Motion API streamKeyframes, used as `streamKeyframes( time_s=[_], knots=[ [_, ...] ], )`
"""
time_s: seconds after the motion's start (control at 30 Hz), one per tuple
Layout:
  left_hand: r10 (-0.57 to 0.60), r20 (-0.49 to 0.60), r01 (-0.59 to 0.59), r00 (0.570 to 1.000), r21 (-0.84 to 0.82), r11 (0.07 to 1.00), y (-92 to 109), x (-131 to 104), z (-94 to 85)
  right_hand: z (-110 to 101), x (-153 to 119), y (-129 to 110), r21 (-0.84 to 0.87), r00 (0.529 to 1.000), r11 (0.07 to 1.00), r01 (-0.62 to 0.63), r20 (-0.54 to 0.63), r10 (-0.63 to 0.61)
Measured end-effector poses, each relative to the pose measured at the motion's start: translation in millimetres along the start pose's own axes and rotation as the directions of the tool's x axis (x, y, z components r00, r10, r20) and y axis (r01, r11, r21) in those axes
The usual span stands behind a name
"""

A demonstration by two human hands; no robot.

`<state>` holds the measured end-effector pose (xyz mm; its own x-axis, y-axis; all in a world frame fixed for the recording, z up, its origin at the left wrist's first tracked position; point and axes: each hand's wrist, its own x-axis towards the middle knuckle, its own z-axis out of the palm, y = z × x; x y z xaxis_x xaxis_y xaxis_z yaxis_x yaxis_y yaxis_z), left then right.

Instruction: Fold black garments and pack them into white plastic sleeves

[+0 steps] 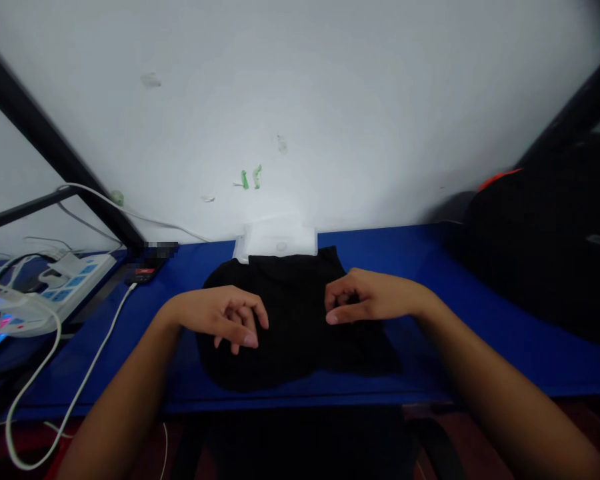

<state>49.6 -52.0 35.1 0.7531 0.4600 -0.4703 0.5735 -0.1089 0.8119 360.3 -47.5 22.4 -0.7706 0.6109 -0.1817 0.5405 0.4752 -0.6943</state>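
Head view, left to right: a white power strip (77, 287) sits at the frame's left, with a phone (147, 267) on a white cable (103, 349) nearby. The left hand (230, 315) is over the black cloth (293, 327), thumb and fingers apart. The cloth lies lower centre on the blue worktop (395, 247), in front of a white pack (280, 237). The right hand (365, 297) has its fingers curled at the cloth's right side; whether they pinch it cannot be told. A large black object (545, 253) fills the right edge.
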Motion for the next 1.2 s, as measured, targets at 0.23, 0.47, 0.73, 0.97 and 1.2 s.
streamKeyframes(
  time_s=[0.23,0.47,0.73,0.97,1.2],
  knots=[
    [0.285,0.08,-0.245,0.955,-0.326,0.913,-6,-10,-11.9,6,7,7,0.059,0.965,0.984,-0.168,0.216,0.152],
    [0.418,-0.395,-0.226,0.818,0.447,0.865,-8,27,4.0,19,21,5,-0.198,0.968,0.979,0.05,-0.231,-0.096],
    [0.24,-0.431,0.196,0.87,0.749,0.633,-46,65,17.8,51,42,25,-0.398,0.987,0.917,-0.028,-0.154,-0.036],
    [0.21,-0.449,0.221,0.868,0.73,0.646,-47,68,18.3,51,43,31,-0.402,0.999,0.915,-0.032,-0.035,0.02],
    [0.23,-0.47,0.227,0.852,0.728,0.647,-50,71,17.2,56,49,33,-0.425,0.99,0.903,-0.068,-0.144,0.007]
  ],
)
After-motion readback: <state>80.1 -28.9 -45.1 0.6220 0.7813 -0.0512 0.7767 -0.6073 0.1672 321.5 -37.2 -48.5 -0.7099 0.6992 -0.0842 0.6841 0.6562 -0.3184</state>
